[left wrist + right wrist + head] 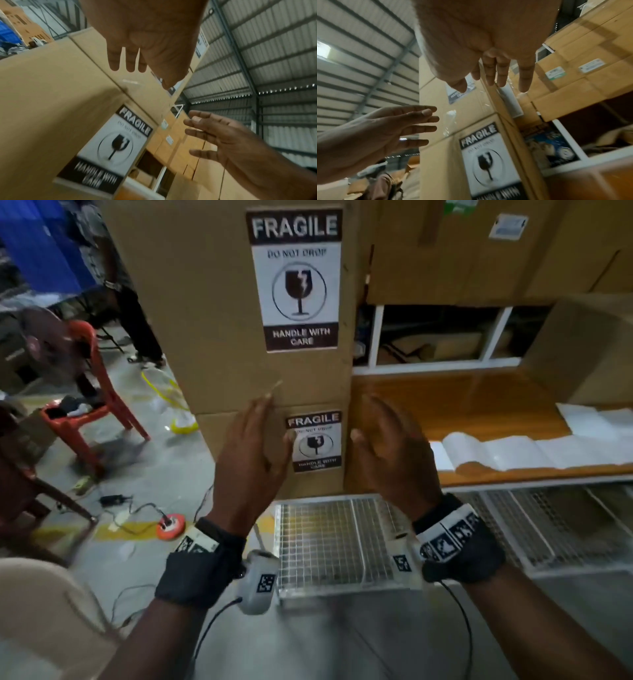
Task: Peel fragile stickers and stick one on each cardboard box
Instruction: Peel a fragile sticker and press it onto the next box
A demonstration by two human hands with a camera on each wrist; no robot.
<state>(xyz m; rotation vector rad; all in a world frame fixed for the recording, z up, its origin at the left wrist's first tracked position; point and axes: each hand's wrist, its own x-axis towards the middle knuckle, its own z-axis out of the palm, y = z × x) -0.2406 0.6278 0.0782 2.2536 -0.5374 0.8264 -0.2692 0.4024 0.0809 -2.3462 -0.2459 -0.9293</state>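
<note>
Both hands, left hand (251, 453) and right hand (390, 450), spread and empty beside the lower fragile sticker (314, 441); next sticker likely thin and floppy, best pinched by a corner.

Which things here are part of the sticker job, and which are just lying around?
Job: upper brown cardboard box; lower brown cardboard box; two black-and-white fragile stickers; white sticker backing strips; both hands, empty.
Lying about: red plastic chair; orange round floor disc; wire mesh rack.
</note>
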